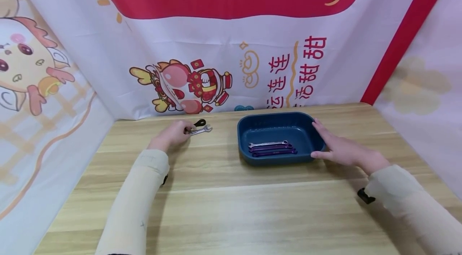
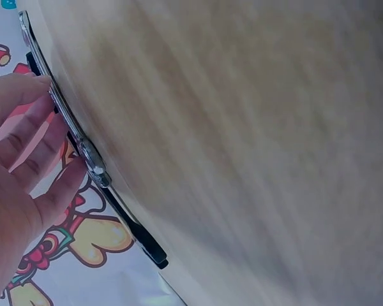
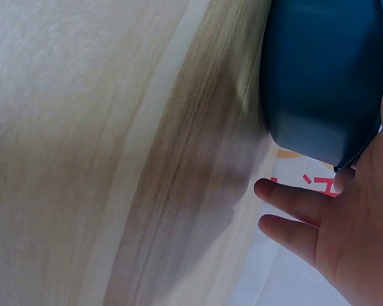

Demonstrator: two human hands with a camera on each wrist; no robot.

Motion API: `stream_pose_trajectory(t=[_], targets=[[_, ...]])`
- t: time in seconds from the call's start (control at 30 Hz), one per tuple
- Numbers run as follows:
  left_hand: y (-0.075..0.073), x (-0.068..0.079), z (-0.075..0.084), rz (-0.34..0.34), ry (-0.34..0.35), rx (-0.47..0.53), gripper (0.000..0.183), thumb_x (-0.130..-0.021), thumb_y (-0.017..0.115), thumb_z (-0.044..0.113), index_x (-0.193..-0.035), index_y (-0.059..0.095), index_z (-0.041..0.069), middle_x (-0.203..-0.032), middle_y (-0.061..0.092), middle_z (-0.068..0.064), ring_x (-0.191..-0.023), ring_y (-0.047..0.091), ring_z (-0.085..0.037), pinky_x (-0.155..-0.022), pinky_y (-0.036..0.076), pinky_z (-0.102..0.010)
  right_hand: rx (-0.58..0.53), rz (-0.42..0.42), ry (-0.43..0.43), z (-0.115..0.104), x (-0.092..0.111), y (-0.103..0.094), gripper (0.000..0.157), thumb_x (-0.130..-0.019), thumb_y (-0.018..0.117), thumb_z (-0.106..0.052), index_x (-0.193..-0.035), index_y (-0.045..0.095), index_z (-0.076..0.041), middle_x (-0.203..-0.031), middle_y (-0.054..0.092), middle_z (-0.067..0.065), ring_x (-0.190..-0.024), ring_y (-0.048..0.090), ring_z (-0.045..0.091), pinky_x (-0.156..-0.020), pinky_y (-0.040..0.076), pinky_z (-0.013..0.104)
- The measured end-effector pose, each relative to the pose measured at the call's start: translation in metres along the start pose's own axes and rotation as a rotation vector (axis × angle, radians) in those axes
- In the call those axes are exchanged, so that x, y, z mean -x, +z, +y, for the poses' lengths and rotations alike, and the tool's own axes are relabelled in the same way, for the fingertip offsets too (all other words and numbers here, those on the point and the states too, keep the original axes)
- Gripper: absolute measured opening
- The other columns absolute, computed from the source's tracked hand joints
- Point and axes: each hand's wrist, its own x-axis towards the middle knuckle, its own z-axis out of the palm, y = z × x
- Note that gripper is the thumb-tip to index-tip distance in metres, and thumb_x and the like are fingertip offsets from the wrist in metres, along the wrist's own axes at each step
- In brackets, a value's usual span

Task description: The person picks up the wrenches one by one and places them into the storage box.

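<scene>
At the left rear of the table, my left hand pinches a silver wrench, its open jaw end pointing right. Close behind it is a black-handled tool with a hole in its end; the hand hides its other part. In the left wrist view, the wrench and the black tool lie nearly parallel along the fingers. My right hand touches the right end of a dark blue bin, fingers spread and mostly straight. Inside the bin, a silver wrench lies beside purple wrenches.
The wooden table runs up to a printed cloth hanging behind it. More printed cloth borders the left and right sides. The bin stands near the table's rear edge.
</scene>
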Motion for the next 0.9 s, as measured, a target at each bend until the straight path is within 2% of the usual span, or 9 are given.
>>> stream_pose_trajectory(t=[0.13, 0.43, 0.67, 0.9], targets=[[0.0004, -0.0001, 0.0003, -0.007, -0.016, -0.007, 0.041, -0.087, 0.060, -0.008, -0.124, 0.073, 0.006, -0.108, 0.069, -0.014, -0.097, 0.061, -0.029, -0.091, 0.051, -0.048, -0.004, 0.011, -0.009, 0.0004, -0.0003, 0.0014, 0.109, -0.094, 0.065, -0.058, -0.165, -0.003, -0.009, -0.169, 0.001, 0.022, -0.148, 0.018, 0.053, -0.106, 0.034, 0.067], [-0.0037, -0.0078, 0.0043, -0.014, -0.026, -0.034, 0.045, -0.084, 0.060, -0.010, -0.125, 0.073, 0.005, -0.101, 0.067, -0.013, -0.095, 0.059, -0.029, -0.089, 0.049, -0.046, 0.010, 0.010, -0.007, 0.0026, -0.0016, -0.0026, 0.112, -0.093, 0.061, -0.065, -0.165, -0.005, -0.009, -0.169, -0.002, 0.021, -0.148, 0.018, 0.053, -0.106, 0.035, 0.067], [-0.0023, -0.0080, 0.0064, -0.035, -0.011, -0.044, 0.048, -0.084, 0.057, -0.012, -0.127, 0.072, 0.003, -0.105, 0.067, -0.015, -0.101, 0.059, -0.031, -0.096, 0.048, -0.049, 0.008, -0.001, 0.005, 0.0001, -0.0004, -0.0027, 0.113, -0.092, 0.060, -0.066, -0.165, -0.004, -0.009, -0.169, -0.002, 0.021, -0.148, 0.017, 0.054, -0.106, 0.033, 0.068], [0.0029, -0.0075, 0.0052, -0.047, -0.004, -0.058, 0.047, -0.085, 0.060, -0.014, -0.127, 0.072, 0.004, -0.107, 0.066, -0.015, -0.100, 0.057, -0.031, -0.095, 0.047, -0.048, 0.008, -0.001, 0.002, -0.0013, 0.0003, -0.0012, 0.113, -0.092, 0.061, -0.066, -0.165, -0.004, -0.009, -0.169, -0.002, 0.021, -0.148, 0.017, 0.053, -0.108, 0.032, 0.067]])
